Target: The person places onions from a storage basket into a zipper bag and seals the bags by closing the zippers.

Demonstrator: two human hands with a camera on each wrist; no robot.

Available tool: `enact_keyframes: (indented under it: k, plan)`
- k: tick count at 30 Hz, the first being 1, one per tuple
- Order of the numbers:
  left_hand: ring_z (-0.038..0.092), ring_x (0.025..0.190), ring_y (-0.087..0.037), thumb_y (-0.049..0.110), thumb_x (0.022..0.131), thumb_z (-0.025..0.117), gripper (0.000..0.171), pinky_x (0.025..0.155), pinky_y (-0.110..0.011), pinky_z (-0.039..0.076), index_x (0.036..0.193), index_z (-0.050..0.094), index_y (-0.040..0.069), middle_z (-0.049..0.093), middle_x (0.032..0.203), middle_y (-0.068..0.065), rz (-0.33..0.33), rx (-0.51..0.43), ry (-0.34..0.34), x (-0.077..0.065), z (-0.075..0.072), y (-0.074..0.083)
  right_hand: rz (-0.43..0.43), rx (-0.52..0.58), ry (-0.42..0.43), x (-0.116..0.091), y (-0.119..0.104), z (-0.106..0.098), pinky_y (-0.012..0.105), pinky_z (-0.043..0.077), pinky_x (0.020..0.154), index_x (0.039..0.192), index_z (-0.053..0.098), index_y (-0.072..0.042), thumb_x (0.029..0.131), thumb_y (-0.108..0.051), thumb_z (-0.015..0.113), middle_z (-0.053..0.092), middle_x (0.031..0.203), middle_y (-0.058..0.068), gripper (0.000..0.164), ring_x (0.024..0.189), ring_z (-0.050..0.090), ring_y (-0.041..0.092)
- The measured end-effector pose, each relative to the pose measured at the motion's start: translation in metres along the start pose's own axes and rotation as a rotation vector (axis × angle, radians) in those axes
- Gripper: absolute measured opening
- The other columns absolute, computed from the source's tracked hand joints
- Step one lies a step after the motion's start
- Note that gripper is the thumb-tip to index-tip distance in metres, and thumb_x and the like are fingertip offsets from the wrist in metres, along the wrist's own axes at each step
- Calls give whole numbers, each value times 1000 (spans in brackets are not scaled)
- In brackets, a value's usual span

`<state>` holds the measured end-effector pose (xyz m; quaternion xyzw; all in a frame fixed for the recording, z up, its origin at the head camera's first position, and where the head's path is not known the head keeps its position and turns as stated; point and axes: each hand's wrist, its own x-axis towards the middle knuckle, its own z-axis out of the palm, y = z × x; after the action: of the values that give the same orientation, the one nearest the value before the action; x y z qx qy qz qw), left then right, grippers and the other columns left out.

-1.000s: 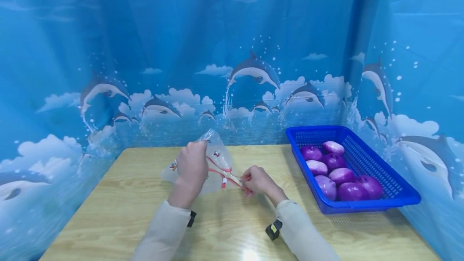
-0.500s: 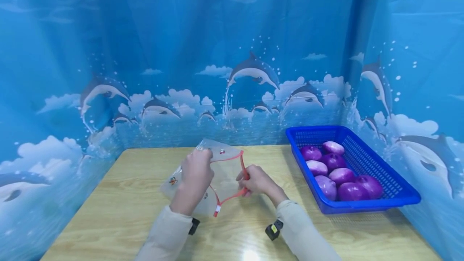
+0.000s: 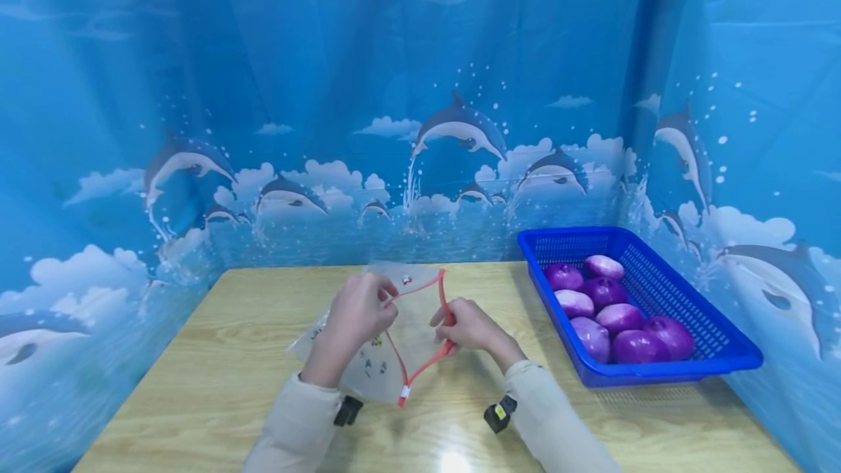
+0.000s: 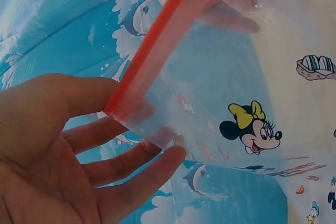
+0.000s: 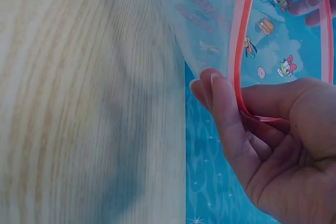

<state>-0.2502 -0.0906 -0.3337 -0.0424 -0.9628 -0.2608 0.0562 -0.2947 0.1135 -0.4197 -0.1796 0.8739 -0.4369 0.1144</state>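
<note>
Between my two hands is a clear plastic zipper bag (image 3: pixel 371 378) with a red edge and small cartoon prints, its mouth spread apart. My left hand (image 3: pixel 355 323) pinches one side of the red edge. In the left wrist view, that thumb and index finger meet at the red strip (image 4: pixel 163 35), the other fingers extending behind the film. On the opposite side my right hand (image 3: pixel 473 327) pinches the rim, with the red strip (image 5: pixel 242 40) running past its thumb in the right wrist view. A white and red slider (image 3: pixel 404 394) hangs at the bag's near corner.
To the right stands a blue perforated plastic basket (image 3: pixel 712 327) holding several purple onions (image 3: pixel 640 347). Both hands work over a wooden table (image 3: pixel 197 385). A blue curtain (image 3: pixel 315 93) printed with dolphins encloses the table's back and sides.
The bag's mouth has gone from nearly flat to widely spread. The left hand has shifted its hold onto the red edge. The slider has swung nearer. The right hand stays about in place.
</note>
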Motion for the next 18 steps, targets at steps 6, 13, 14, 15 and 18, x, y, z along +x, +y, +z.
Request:
enact_keyframes:
  k: [6, 13, 14, 15, 18]
  plan:
    - [66, 81, -18, 10, 88, 74, 21, 65, -27, 60, 108, 77, 10, 73, 99, -8, -5, -89, -42, 2, -1, -6, 17, 7, 12, 1, 2, -3, 42, 67, 61, 117, 69, 9, 94, 4, 65, 76, 85, 16, 24, 55, 66, 13]
    - [65, 80, -18, 16, 92, 70, 19, 65, -26, 58, 111, 73, 11, 70, 96, -5, -35, -177, -111, 7, -3, -11, 10, 7, 44, 1, 2, -10, 31, 65, 57, 121, 68, 6, 94, 0, 66, 76, 86, 15, 28, 60, 66, 12]
    - [65, 81, -18, 16, 92, 71, 19, 65, -27, 58, 110, 72, 12, 70, 96, -5, -39, -187, -117, 7, -4, -11, 1, 7, 46, 1, 1, -11, 30, 64, 56, 121, 68, 7, 94, 0, 66, 76, 86, 15, 28, 60, 66, 12]
    - [65, 82, -18, 16, 92, 71, 17, 66, -27, 58, 108, 72, 12, 70, 97, -5, -42, -194, -121, 8, -5, -12, -6, 10, 47, 1, 1, -11, 29, 64, 56, 121, 68, 7, 94, 0, 66, 76, 87, 16, 28, 61, 66, 12]
    - [66, 85, -19, 15, 91, 71, 14, 70, -30, 60, 105, 70, 13, 70, 100, -6, -50, -221, -134, 9, -7, -12, -23, 22, 47, 1, 1, -13, 29, 64, 57, 121, 67, 8, 94, 1, 66, 76, 88, 17, 28, 60, 66, 11]
